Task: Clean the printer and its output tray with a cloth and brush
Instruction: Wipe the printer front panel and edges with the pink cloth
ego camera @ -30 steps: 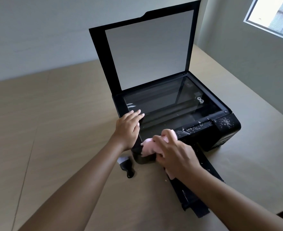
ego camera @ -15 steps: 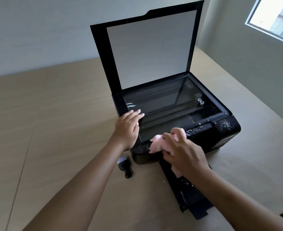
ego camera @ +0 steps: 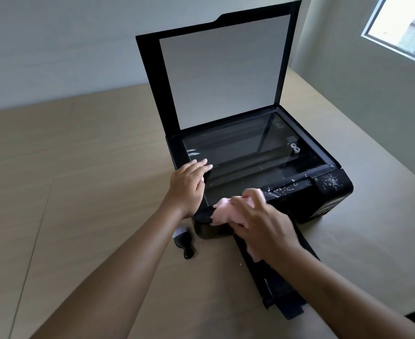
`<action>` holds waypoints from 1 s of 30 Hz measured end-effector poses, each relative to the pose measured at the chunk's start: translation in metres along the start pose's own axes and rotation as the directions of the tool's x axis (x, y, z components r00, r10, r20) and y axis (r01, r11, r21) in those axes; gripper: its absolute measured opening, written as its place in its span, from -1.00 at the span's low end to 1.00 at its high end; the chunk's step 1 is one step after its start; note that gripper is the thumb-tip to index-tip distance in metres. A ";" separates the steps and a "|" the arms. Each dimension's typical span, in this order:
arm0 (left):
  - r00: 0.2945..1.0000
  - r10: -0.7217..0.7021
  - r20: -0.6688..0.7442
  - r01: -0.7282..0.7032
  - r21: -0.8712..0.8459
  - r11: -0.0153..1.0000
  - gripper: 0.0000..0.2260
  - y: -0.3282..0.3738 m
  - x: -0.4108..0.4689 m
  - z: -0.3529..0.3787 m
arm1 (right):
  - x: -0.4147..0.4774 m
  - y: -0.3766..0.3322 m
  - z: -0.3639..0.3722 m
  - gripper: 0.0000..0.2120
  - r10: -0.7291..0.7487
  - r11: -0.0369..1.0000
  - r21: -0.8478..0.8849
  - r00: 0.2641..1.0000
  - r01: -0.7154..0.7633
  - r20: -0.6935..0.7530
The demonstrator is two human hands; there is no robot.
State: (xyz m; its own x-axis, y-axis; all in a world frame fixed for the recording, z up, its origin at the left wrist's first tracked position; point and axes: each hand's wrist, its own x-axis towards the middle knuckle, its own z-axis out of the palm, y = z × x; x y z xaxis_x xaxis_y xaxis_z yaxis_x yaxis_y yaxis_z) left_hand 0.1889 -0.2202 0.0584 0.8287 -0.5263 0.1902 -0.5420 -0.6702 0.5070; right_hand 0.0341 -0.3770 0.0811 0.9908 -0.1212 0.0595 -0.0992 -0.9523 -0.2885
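Note:
A black printer (ego camera: 309, 201) stands on the table with its scanner lid (ego camera: 223, 77) raised upright and the glass exposed. My left hand (ego camera: 188, 185) rests flat on the printer's front left corner, fingertips on the glass edge. My right hand (ego camera: 262, 223) grips a pink cloth (ego camera: 223, 212) and presses it on the printer's front edge. White dust flecks (ego camera: 328, 181) cover the front right corner. The black output tray (ego camera: 284, 289) sticks out toward me under my right forearm. A small black brush (ego camera: 185, 242) lies on the table beside the printer's front left corner.
The tan table (ego camera: 79, 192) runs wide to the left and behind the printer. Its right edge (ego camera: 385, 152) lies close to the grey wall, and a window (ego camera: 404, 25) sits at the upper right. A few crumbs lie on the table near the tray.
My right hand with the pink cloth has slid to the right along the printer's front edge. My left hand has stayed on the front left corner.

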 end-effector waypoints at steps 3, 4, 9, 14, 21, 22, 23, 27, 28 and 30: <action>1.000 0.001 -0.018 -0.001 -0.005 1.000 -0.58 -0.001 0.001 0.000 | 0.000 0.009 -0.001 -0.68 0.068 0.998 -0.007 0.997 -0.068 -0.037; 1.000 -0.002 -0.023 0.002 -0.007 1.000 -0.58 -0.001 0.001 0.001 | 0.000 0.000 0.002 -0.67 0.058 0.998 0.014 0.997 -0.057 -0.046; 1.000 -0.001 -0.028 0.000 -0.017 1.000 -0.58 -0.001 0.002 0.000 | -0.004 -0.047 0.031 -0.54 -0.137 0.984 0.111 0.990 0.140 -0.038; 1.000 -0.003 -0.015 0.003 0.008 1.000 -0.59 -0.001 0.000 0.001 | -0.021 0.002 0.037 -0.27 -0.091 0.994 0.043 0.988 0.097 -0.122; 0.996 -0.048 0.078 0.036 0.141 0.989 -0.63 0.008 0.002 0.004 | -0.017 0.013 0.050 -0.21 -0.066 0.991 0.101 0.978 0.088 -0.200; 0.993 -0.081 0.086 0.068 0.142 0.987 -0.63 0.013 0.002 0.004 | -0.017 0.017 0.046 -0.23 -0.069 0.993 0.084 0.975 0.088 -0.211; 0.989 -0.117 0.088 0.105 0.131 0.986 -0.62 0.018 0.002 0.005 | -0.017 0.025 0.042 -0.24 -0.049 0.996 0.067 0.972 0.066 -0.231; 0.990 -0.141 0.002 0.139 0.148 0.979 -0.61 0.027 -0.004 0.013 | -0.017 0.045 0.040 -0.26 0.119 0.982 0.176 0.945 -0.067 -0.304; 0.991 -0.129 -0.016 0.130 0.160 0.978 -0.59 0.026 -0.006 0.014 | -0.017 0.040 0.042 -0.28 0.133 0.976 0.207 0.945 -0.071 -0.300; 0.992 -0.124 -0.026 0.126 0.162 0.979 -0.53 0.025 -0.007 0.015 | -0.019 0.031 0.048 -0.31 0.005 0.981 0.187 0.953 0.055 -0.303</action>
State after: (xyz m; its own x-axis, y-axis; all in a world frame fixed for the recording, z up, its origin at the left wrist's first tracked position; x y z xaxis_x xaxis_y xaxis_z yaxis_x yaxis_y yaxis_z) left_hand 0.1678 -0.2408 0.0574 0.8927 -0.4256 0.1479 -0.4485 -0.8071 0.3840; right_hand 0.0162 -0.3904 0.0254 0.9162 -0.2047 0.3446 -0.0261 -0.8884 -0.4584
